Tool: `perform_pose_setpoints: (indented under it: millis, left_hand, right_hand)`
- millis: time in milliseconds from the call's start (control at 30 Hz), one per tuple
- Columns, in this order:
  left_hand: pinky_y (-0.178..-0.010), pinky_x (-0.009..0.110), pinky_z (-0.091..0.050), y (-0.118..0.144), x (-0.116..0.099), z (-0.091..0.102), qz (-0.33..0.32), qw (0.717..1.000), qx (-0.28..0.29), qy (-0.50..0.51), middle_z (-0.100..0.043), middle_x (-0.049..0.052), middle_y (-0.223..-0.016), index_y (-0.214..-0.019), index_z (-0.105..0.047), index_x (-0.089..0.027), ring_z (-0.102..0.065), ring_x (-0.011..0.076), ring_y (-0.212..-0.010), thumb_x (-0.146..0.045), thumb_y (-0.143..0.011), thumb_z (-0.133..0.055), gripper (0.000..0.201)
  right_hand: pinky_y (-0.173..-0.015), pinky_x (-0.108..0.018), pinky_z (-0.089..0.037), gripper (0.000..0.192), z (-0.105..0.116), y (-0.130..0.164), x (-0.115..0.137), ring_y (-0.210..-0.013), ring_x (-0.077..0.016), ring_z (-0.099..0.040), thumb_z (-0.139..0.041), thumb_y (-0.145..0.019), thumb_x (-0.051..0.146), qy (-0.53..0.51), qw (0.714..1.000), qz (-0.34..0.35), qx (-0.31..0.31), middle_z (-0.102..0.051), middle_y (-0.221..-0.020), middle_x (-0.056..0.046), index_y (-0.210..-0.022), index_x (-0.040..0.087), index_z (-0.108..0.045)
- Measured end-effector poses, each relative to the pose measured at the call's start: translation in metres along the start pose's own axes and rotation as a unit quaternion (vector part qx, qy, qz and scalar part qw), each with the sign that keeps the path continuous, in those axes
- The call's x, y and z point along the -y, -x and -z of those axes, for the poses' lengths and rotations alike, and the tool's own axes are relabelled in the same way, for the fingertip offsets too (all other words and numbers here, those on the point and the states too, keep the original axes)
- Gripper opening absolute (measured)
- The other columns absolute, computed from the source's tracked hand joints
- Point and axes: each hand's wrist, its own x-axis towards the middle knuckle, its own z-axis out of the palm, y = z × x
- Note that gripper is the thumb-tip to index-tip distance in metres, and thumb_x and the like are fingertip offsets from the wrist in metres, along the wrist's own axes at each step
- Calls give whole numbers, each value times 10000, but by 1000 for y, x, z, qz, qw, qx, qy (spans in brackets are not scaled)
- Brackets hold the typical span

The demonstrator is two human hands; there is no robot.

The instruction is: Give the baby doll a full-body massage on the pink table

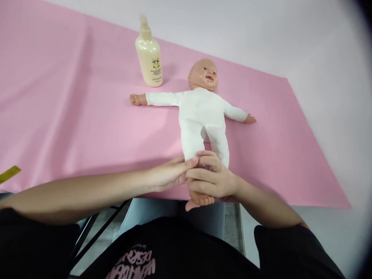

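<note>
A baby doll (201,112) in a white cloth suit lies on its back on a pink sheet (87,128), arms spread, feet toward me. Both my hands meet at the doll's lower legs near the sheet's front edge. My right hand (213,179) wraps around the doll's foot, whose toes (200,201) stick out below my fingers. My left hand (170,174) presses against the same leg from the left, fingertips on the ankle. A cream lotion bottle (148,54) with a pump top stands upright beyond the doll's outstretched arm.
The pink sheet covers a white table (319,58) that extends to the back and right. A yellow strip (8,173) pokes in at the left edge. Below the table's front edge I see my black shirt and a grey floor.
</note>
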Motion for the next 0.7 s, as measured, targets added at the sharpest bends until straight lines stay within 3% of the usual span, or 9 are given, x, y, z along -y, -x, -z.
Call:
perform_pose_setpoints:
  millis: [100,267,400,500,600,700]
  left_hand:
    - [-979,325,-597,-2,2,1,2,1000,6,1,-757,29,-1212,-1289,-676,-310,-680,240,-1264,-638,-921,-679,493]
    - [-1005,347,-568,-3,0,0,14,999,-31,-1,-777,73,-1152,-1232,-711,-262,-695,249,-1225,-719,-963,-534,559]
    - [-984,391,-551,-2,-2,-1,50,997,-51,25,-773,153,-1133,-1298,-676,-165,-712,281,-1147,-740,-980,-459,692]
    - [-967,370,-539,-2,-3,-2,44,997,-49,38,-767,152,-1138,-1341,-647,-153,-709,267,-1123,-720,-995,-449,694]
    - [-935,352,-537,-3,-3,0,35,997,-55,42,-770,133,-1082,-1333,-644,-151,-712,260,-1076,-716,-986,-477,683]
    - [-937,348,-531,-4,-2,2,45,997,-57,39,-765,124,-1011,-1292,-651,-136,-706,254,-1034,-743,-954,-512,708]
  right_hand:
    - [-1298,-472,-387,329,1,0,3,-1177,-281,-635,-737,-821,691,7,999,-13,51,-750,-1063,66,-866,367,-711]
    - [-1273,-540,-389,393,0,3,0,-1358,-296,-564,-667,-884,691,-77,997,18,-13,-752,-1174,13,-855,303,-722]
    - [-1213,-419,-492,496,-3,6,-2,-1228,-221,-683,-583,-919,744,-100,991,84,15,-778,-1104,-24,-849,275,-727]
    - [-1150,-375,-557,487,-4,4,0,-1164,-216,-722,-593,-928,723,-98,990,96,-19,-785,-1018,-23,-813,266,-718]
    - [-1107,-346,-590,376,-3,-3,4,-1058,-202,-744,-678,-937,595,-94,990,93,-56,-772,-922,-19,-788,251,-707]
    - [-1125,-330,-570,208,-3,-10,9,-983,-163,-729,-779,-913,364,-66,994,81,-18,-751,-875,7,-777,240,-682]
